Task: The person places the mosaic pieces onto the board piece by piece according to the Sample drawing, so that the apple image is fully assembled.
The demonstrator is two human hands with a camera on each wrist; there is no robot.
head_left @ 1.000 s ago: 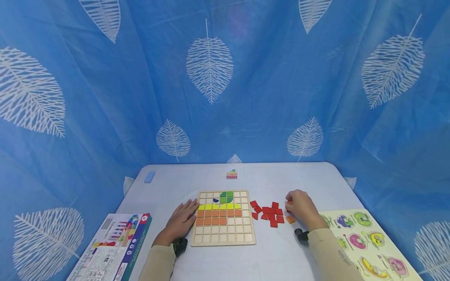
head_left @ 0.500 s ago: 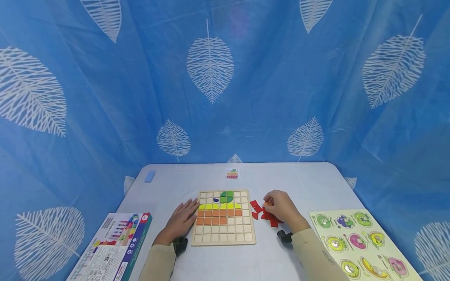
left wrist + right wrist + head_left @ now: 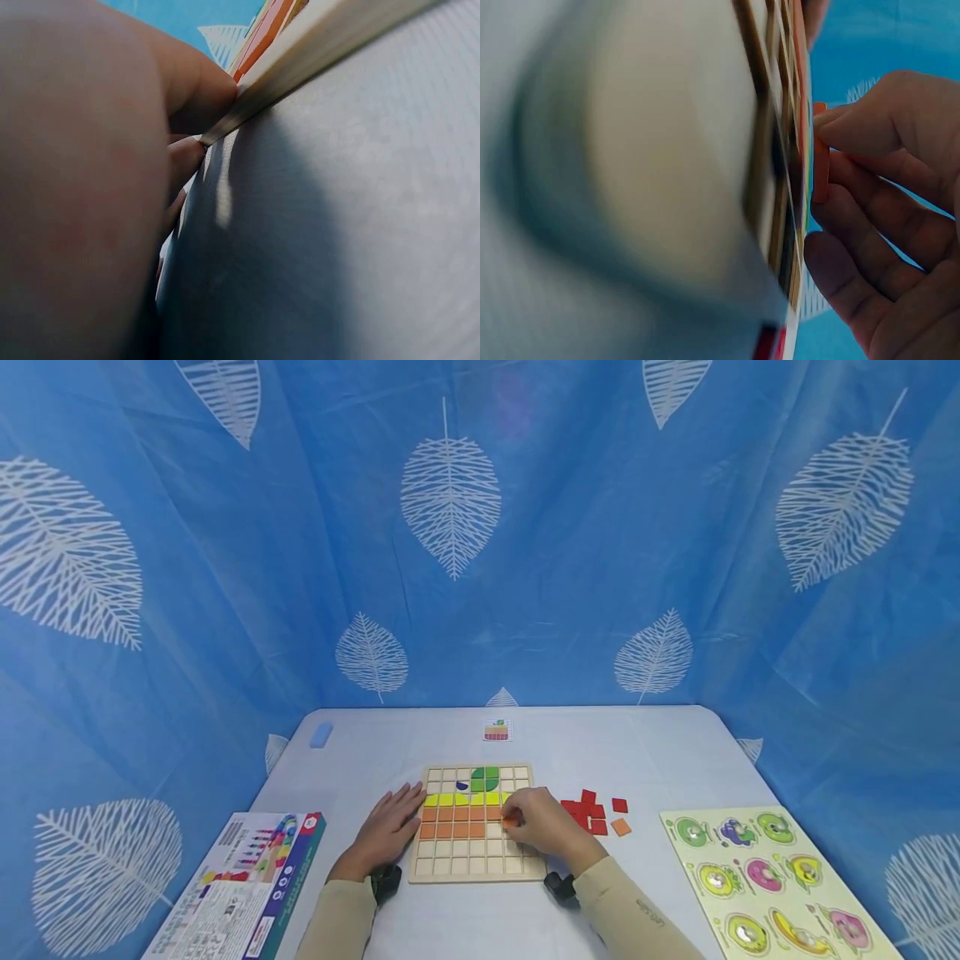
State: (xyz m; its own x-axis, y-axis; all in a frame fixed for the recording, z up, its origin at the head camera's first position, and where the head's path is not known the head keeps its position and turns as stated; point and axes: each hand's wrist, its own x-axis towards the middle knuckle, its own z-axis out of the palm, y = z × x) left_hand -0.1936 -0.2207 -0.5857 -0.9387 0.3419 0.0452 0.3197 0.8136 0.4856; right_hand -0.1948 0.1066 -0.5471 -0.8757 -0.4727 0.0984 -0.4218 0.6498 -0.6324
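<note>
A wooden grid board (image 3: 442, 878) lies on the table, with orange square tiles (image 3: 451, 830), yellow pieces (image 3: 448, 799), green pieces (image 3: 477, 786) and a dark blue piece (image 3: 461, 786) in its cells. My left hand (image 3: 387, 828) rests at the board's left edge, fingers extended; in the left wrist view its fingertips touch the wooden rim (image 3: 277, 75). Above the right part of the board, my right hand (image 3: 543, 822) pinches an orange square tile (image 3: 820, 154) between thumb and fingers. The hand hides the cells beneath it.
Red pieces (image 3: 588, 811) lie right of the board, with a loose orange tile (image 3: 621, 827) beside them. A picture card (image 3: 497, 730) and a blue block (image 3: 321, 735) sit farther back. A box (image 3: 232, 885) stands left, a fruit puzzle board (image 3: 750, 877) right.
My right hand has moved left from beside the red pieces, carrying the orange tile over the board. Another orange tile stays at the right. My left hand has not visibly moved.
</note>
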